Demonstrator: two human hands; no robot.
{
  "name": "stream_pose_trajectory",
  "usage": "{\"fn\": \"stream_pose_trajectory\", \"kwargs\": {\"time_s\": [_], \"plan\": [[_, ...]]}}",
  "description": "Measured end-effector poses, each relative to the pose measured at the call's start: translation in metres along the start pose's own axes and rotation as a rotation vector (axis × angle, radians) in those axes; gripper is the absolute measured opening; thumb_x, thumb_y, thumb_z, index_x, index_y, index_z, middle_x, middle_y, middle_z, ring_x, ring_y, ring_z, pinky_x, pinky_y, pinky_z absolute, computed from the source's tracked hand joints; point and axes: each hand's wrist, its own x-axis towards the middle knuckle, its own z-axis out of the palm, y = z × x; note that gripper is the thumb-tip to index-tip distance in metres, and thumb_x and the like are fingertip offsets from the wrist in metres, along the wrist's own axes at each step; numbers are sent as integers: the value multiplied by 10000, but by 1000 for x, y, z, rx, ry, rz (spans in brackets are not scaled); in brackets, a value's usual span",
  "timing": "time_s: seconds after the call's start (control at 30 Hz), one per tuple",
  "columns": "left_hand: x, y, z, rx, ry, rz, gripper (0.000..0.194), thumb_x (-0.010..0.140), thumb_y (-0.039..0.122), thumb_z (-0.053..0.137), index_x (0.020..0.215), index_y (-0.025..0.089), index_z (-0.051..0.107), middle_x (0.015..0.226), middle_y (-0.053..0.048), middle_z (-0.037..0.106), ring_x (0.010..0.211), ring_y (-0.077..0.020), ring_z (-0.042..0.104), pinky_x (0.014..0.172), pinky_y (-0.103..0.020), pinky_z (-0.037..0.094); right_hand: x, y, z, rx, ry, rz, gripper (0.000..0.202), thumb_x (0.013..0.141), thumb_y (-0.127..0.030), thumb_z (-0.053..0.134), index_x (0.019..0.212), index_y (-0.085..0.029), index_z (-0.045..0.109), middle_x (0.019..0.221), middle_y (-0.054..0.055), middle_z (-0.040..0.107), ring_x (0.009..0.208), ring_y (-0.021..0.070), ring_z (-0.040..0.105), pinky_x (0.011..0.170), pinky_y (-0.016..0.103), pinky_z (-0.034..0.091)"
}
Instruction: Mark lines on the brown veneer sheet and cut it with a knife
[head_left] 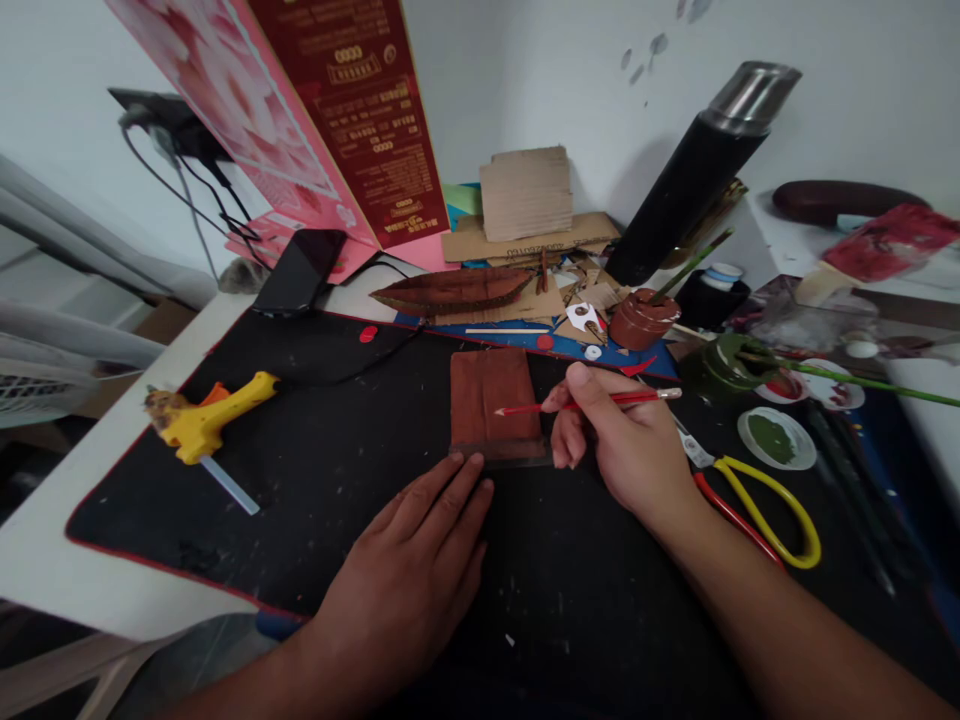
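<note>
A reddish-brown painted cardboard piece (487,395) lies flat on the black mat, with a dark, see-through strip like a ruler (517,453) along its near edge. My left hand (420,550) lies flat, fingers stretched out, its fingertips touching the strip's left part. In my right hand (619,430) is a red pencil (547,406), pinched between thumb and fingers. The pencil's tip points left over the middle of the cardboard; whether it touches the surface I cannot tell.
A yellow glue gun (217,415) lies left. Yellow-and-red-handled scissors (769,510) sit right, near a dish of green paint (772,440). Behind are a brown boat-shaped piece (454,290), a brown paint jar (643,320), a black thermos (686,185) and a phone (300,270).
</note>
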Motion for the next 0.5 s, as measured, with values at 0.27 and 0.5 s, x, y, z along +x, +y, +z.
{"fn": "stream_pose_trajectory", "kwargs": {"time_s": [0.27, 0.5], "plan": [[0, 1, 1, -5, 7, -3, 397, 1080, 224, 515, 1406, 90, 698, 1534, -151, 677, 1446, -317, 613, 1119, -434, 577, -7, 5, 7, -24, -185, 106, 452, 1006, -631, 709, 966, -191, 801, 683, 20, 741, 581, 164, 720, 473, 250, 488], [0, 0, 1, -13, 9, 1, 399, 1073, 223, 533, 1412, 86, 693, 1548, -155, 666, 1446, -316, 611, 1123, -435, 572, -6, 6, 8, -48, -147, 66, 479, 1010, -624, 712, 751, -221, 714, 472, -60, 542, 448, 136, 607, 488, 268, 479]]}}
